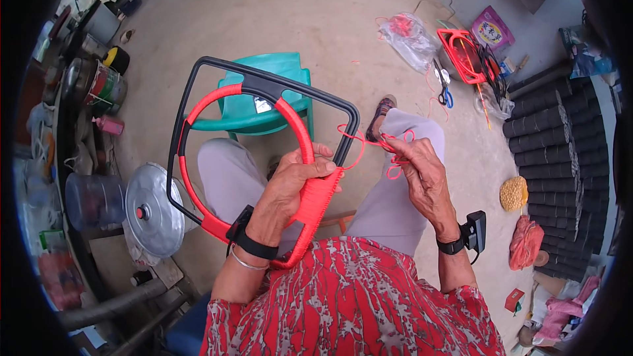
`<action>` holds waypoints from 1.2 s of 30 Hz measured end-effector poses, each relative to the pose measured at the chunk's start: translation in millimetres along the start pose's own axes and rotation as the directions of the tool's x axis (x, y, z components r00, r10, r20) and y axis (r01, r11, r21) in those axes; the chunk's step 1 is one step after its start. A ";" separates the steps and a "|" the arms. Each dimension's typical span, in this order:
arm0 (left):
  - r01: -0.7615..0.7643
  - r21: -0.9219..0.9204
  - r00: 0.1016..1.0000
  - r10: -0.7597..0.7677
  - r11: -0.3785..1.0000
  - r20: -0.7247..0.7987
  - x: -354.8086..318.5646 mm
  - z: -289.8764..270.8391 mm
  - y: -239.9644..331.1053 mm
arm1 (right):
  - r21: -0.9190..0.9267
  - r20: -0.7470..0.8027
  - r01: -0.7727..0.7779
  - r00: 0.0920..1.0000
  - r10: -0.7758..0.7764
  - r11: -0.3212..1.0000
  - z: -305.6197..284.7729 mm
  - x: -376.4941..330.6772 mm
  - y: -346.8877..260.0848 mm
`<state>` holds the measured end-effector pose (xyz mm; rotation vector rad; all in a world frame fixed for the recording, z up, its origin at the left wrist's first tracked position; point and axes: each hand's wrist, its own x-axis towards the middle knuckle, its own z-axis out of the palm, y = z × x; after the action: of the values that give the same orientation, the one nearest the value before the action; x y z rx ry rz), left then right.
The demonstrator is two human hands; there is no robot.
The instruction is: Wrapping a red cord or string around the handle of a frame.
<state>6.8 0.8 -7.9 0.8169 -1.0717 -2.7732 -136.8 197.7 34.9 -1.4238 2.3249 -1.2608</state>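
Observation:
I hold a black rectangular frame [264,86] with a round ring inside it over my lap. Glossy red cord covers much of the ring, and tight red wrapping [319,196] fills the corner by my left hand [290,181]. That hand is closed around the wrapped side, thumb on top. A loose red cord [362,150] runs from the frame's right side to my right hand [422,175]. Its fingers are pinched on the cord, with small loops hanging around them. The two hands are apart, the right one a little beyond the frame's edge.
A green plastic chair [280,66] stands ahead of my knees. To the right on the floor lie scissors [446,95], a clear bag with red cord [405,43] and another red-wrapped frame [455,43]. Stacked black cylinders [541,151] line the right; a metal lid [158,188] leans at left.

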 end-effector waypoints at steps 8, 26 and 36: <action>-0.043 -0.044 0.999 0.044 0.998 0.013 -2.4 5.0 18.8 | 0.149 0.363 -0.390 0.876 0.317 0.909 2.3 -94.4 1.4; 0.087 -0.002 0.996 -0.087 0.996 0.021 -6.5 4.9 8.1 | -0.152 0.353 -0.142 0.917 0.187 0.978 -29.2 -100.4 28.6; 0.095 0.071 0.995 -0.092 0.993 -0.033 -6.7 5.4 7.3 | 0.894 0.245 -0.376 0.865 0.437 0.244 -25.7 -63.2 28.2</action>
<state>8.9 0.1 3.2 0.9375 -1.1648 -2.8027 -134.4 268.2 13.0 -0.3122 1.2585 -1.9082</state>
